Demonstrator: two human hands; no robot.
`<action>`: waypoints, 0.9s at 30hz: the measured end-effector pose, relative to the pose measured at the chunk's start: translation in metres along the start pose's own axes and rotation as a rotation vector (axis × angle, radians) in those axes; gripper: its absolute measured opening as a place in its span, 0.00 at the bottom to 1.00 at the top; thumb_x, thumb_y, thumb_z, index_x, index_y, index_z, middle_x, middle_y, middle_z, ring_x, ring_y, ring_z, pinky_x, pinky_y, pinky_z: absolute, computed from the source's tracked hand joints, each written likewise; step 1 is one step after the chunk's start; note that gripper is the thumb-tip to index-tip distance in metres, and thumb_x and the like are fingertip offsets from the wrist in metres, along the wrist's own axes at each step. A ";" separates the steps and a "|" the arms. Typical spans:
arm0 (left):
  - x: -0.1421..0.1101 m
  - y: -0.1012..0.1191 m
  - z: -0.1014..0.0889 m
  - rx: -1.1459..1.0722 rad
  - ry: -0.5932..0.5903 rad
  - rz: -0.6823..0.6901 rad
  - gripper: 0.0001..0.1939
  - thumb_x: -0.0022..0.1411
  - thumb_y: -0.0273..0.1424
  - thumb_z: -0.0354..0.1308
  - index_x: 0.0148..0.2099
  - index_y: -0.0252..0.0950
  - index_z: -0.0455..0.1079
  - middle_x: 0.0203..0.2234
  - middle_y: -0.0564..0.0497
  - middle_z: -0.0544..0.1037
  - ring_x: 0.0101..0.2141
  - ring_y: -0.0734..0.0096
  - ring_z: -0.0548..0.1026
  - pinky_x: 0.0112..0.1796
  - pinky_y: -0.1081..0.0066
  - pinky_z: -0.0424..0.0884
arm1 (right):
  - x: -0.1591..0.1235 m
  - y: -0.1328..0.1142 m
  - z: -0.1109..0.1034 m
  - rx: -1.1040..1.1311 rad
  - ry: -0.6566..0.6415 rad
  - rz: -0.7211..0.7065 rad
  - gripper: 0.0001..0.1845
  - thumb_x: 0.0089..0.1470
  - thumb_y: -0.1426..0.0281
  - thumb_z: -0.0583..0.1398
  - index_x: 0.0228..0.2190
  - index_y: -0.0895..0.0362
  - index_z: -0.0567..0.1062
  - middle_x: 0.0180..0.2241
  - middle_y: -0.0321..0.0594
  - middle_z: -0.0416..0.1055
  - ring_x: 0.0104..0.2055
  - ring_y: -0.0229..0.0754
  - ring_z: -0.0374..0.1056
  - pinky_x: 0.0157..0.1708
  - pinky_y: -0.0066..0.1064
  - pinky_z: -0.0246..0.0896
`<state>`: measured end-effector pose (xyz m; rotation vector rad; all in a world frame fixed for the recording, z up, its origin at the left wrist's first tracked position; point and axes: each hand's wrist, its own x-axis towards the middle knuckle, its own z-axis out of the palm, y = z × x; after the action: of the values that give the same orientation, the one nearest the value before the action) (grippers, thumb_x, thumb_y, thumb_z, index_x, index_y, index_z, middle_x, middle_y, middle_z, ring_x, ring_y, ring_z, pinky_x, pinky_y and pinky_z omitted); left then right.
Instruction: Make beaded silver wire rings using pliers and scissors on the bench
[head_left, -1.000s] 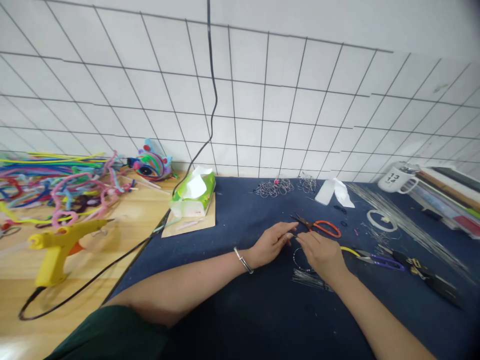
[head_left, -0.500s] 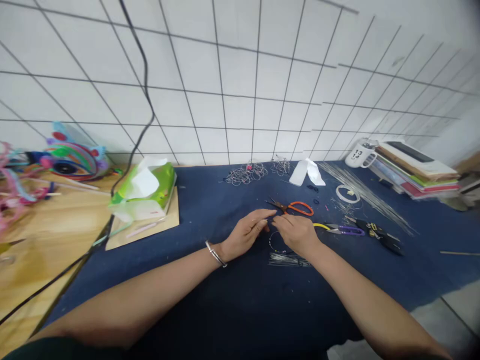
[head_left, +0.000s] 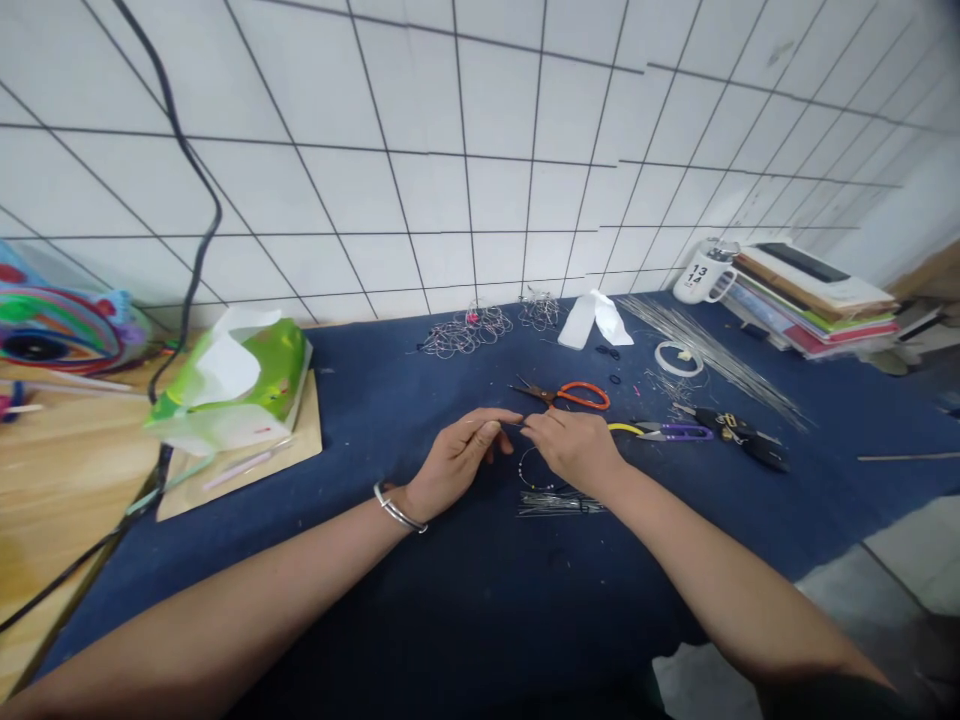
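For good control, the fine strand [head_left: 513, 423] is best kept short and straight between the fingertips, with both wrists steadied on the cloth so that no kink is made. It is held over the middle of the worktop [head_left: 465, 610], well in from the near edge. By the left hand [head_left: 450, 460] it is pinched between thumb and forefinger; the fingers of the right hand [head_left: 574, 450] are bunched at its other end, but what is gripped there cannot be told. The strand looks hair-thin and slightly shiny. Small pale beads are seen on the loop [head_left: 523, 474] beside the right hand.
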<state>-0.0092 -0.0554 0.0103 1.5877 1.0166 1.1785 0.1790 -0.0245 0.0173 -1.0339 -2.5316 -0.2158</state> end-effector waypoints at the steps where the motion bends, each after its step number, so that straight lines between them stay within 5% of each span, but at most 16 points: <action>1: 0.000 0.001 0.000 -0.003 0.009 -0.012 0.16 0.62 0.35 0.45 0.46 0.34 0.67 0.28 0.49 0.72 0.26 0.77 0.67 0.27 0.75 0.65 | 0.000 0.000 -0.002 0.001 -0.027 0.014 0.17 0.59 0.65 0.45 0.34 0.58 0.71 0.27 0.40 0.70 0.31 0.36 0.64 0.31 0.27 0.50; 9: -0.001 0.003 0.002 -0.006 0.041 -0.037 0.14 0.60 0.34 0.48 0.42 0.34 0.70 0.26 0.49 0.72 0.26 0.76 0.68 0.28 0.75 0.65 | 0.001 -0.010 -0.014 0.123 -0.224 0.066 0.15 0.58 0.65 0.48 0.30 0.57 0.71 0.28 0.39 0.71 0.32 0.36 0.65 0.28 0.26 0.49; 17: -0.001 0.009 0.010 -0.042 0.088 -0.063 0.13 0.60 0.35 0.47 0.39 0.33 0.69 0.26 0.50 0.72 0.26 0.76 0.69 0.27 0.75 0.65 | 0.001 -0.009 -0.017 0.476 -0.253 0.221 0.09 0.55 0.68 0.50 0.34 0.53 0.70 0.28 0.32 0.71 0.29 0.34 0.65 0.27 0.24 0.50; 21: 0.009 0.011 0.022 -0.087 0.155 -0.068 0.14 0.59 0.37 0.48 0.37 0.32 0.69 0.29 0.48 0.73 0.29 0.73 0.70 0.26 0.76 0.65 | 0.001 -0.003 -0.020 0.300 -0.249 0.332 0.09 0.52 0.66 0.54 0.38 0.54 0.67 0.30 0.36 0.71 0.29 0.38 0.66 0.26 0.26 0.50; 27: 0.047 0.011 0.046 -0.186 0.094 -0.047 0.14 0.58 0.38 0.50 0.35 0.32 0.68 0.30 0.47 0.74 0.29 0.72 0.72 0.26 0.75 0.66 | 0.001 0.022 -0.040 0.101 -0.244 0.334 0.14 0.52 0.68 0.55 0.42 0.55 0.64 0.35 0.42 0.71 0.34 0.41 0.67 0.26 0.27 0.51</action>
<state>0.0465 -0.0225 0.0250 1.3670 0.9691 1.2870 0.2052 -0.0194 0.0537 -1.4960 -2.4926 0.1395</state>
